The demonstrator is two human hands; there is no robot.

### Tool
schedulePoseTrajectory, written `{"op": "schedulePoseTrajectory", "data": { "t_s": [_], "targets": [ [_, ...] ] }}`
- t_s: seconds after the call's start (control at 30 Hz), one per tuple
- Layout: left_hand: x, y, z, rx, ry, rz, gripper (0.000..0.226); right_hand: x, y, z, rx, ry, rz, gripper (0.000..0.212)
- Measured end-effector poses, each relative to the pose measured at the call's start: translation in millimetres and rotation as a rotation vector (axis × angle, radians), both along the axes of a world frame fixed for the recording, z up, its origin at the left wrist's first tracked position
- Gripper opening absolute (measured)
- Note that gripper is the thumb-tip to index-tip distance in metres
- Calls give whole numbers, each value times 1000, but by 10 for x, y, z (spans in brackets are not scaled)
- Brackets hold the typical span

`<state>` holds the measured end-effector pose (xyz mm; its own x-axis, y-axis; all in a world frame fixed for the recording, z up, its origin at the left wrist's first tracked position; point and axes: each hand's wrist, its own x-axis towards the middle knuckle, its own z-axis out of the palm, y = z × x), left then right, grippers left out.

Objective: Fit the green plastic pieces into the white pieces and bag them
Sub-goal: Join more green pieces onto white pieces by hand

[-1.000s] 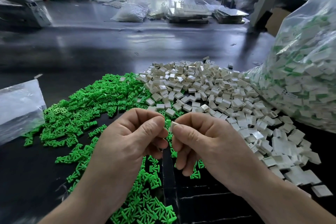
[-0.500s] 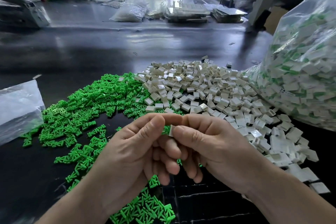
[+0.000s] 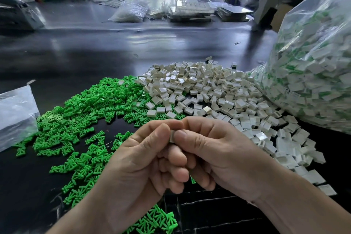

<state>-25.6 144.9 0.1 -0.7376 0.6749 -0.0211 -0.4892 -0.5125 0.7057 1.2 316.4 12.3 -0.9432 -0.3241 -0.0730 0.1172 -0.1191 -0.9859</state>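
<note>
My left hand point(image 3: 140, 161) and my right hand point(image 3: 214, 154) meet fingertip to fingertip above the dark table. Between the thumbs they pinch one small white piece point(image 3: 172, 136); only a sliver of it shows, and no green piece is visible in it. A heap of loose green plastic pieces point(image 3: 83, 114) spreads on the left and under my left wrist. A heap of white square pieces point(image 3: 212, 93) lies behind and right of my hands. A large clear bag point(image 3: 311, 66) at the right edge holds several fitted white-and-green pieces.
A folded clear plastic bag point(image 3: 15, 114) lies at the left edge. The dark table point(image 3: 95, 47) stretches back to a far row of plastic bags point(image 3: 131, 12) and flat trays point(image 3: 191, 11). A metal frame post point(image 3: 266, 0) stands at the back right.
My hands have closed together and the fingers have curled over the white piece, hiding most of it. The green bit seen between the thumbs earlier no longer shows.
</note>
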Motion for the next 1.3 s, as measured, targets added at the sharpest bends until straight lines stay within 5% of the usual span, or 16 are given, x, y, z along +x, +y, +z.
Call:
{"op": "schedulePoseTrajectory", "data": {
  "t_s": [0.2, 0.7, 0.87, 1.0, 1.13, 1.3],
  "targets": [
    [-11, 0, 12, -64, 34, 46, 36, -3, -24, -18, 0, 4, 6, 18],
    [24, 4, 32, -88, 78, 125, 37, 8, -85, -10, -70, -32, 6, 28],
    [43, 6, 31, -18, 120, 142, 32, -22, -114, -8, -110, -26, -1, 52],
    [-3, -46, 20, -20, 165, 65, 32, -19, -90, -15, -184, -32, 16, 35],
    [-111, -130, 15, -179, 217, 229, 20, -42, -50, -6, -396, -92, 48, 5],
    [-230, -240, 0, -628, 381, 484, 13, -137, 176, 35, -642, -151, -81, 14]
  ]
}}
